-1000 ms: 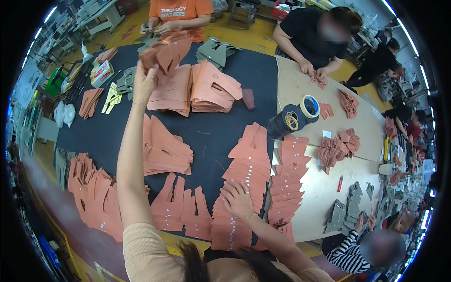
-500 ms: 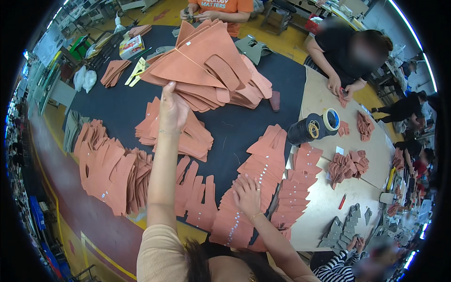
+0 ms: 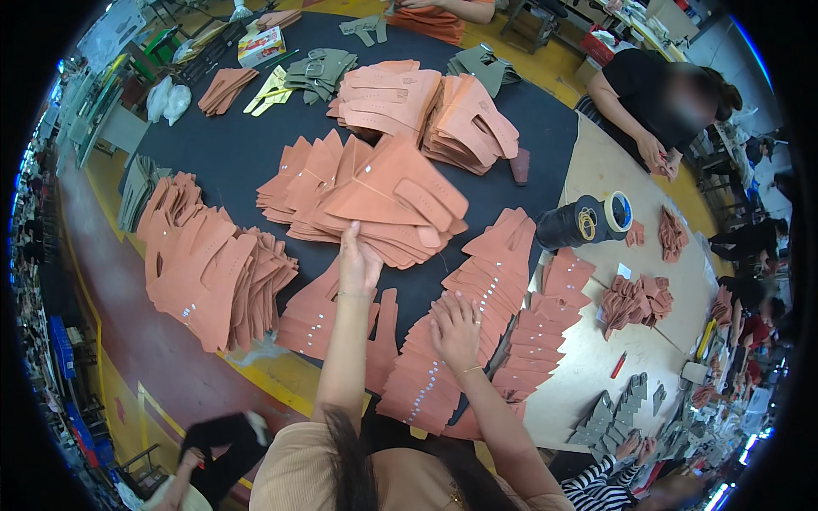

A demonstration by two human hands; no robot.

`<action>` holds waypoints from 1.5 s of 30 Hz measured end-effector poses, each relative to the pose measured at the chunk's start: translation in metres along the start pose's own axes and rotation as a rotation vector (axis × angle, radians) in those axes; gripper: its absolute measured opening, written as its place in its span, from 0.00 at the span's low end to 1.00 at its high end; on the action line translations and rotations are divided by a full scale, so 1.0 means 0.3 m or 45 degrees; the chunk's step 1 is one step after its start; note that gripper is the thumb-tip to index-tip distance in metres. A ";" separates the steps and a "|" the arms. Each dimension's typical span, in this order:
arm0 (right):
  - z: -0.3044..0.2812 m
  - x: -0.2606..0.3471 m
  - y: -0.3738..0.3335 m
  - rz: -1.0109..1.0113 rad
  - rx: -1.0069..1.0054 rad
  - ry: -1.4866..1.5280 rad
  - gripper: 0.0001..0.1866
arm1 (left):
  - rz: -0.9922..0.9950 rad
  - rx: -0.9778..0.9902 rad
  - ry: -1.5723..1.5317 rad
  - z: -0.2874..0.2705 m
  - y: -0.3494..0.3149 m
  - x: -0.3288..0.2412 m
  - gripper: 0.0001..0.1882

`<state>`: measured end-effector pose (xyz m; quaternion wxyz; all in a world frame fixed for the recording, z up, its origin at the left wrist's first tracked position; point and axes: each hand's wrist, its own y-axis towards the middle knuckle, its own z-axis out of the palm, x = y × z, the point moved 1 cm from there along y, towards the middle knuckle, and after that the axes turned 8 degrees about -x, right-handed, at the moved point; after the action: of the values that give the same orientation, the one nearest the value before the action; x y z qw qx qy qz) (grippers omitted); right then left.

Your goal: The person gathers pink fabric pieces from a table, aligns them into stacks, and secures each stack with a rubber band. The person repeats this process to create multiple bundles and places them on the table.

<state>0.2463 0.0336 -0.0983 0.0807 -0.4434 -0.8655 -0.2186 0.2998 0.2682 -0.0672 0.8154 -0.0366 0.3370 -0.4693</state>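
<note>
My left hand (image 3: 360, 266) grips the near edge of a banded bundle of salmon-coloured glove-shaped leather pieces (image 3: 394, 189), thumb on top, fingers hidden beneath. The bundle overlaps another salmon stack (image 3: 294, 180) on the dark table; whether it rests on it I cannot tell. My right hand (image 3: 456, 330) lies with fingers stretched out on a long overlapping row of salmon pieces (image 3: 426, 375) with small white labels. Between my arms and the left-hand heap are more loose salmon pieces (image 3: 308, 311).
A large salmon heap (image 3: 200, 272) stands at the left edge of the table (image 3: 213, 149). Further stacks (image 3: 388, 95) lie beyond the bundle. A dark spool (image 3: 573, 223) with rubber bands and a tape roll (image 3: 618, 211) stand right. Co-workers sit around the table.
My left hand has brought the banded bundle nearer and lower, uncovering the far stacks. My right hand stays on the row. The view has shifted, and a seated person now shows at lower left.
</note>
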 end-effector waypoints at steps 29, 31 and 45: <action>-0.007 -0.002 0.005 0.016 0.010 0.042 0.17 | 0.876 -0.247 2.101 0.049 0.187 -0.296 0.13; -0.007 -0.004 0.007 0.020 0.021 0.016 0.17 | 1.015 -0.120 2.196 0.033 0.217 -0.289 0.11; -0.008 -0.008 0.006 0.024 0.014 0.055 0.16 | 0.654 -0.464 1.967 -0.125 0.329 -0.276 0.14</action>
<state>0.2491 0.0318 -0.0964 0.1038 -0.4464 -0.8605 -0.2225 0.3233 0.3982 -0.0905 0.4177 0.2422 0.8700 -0.0997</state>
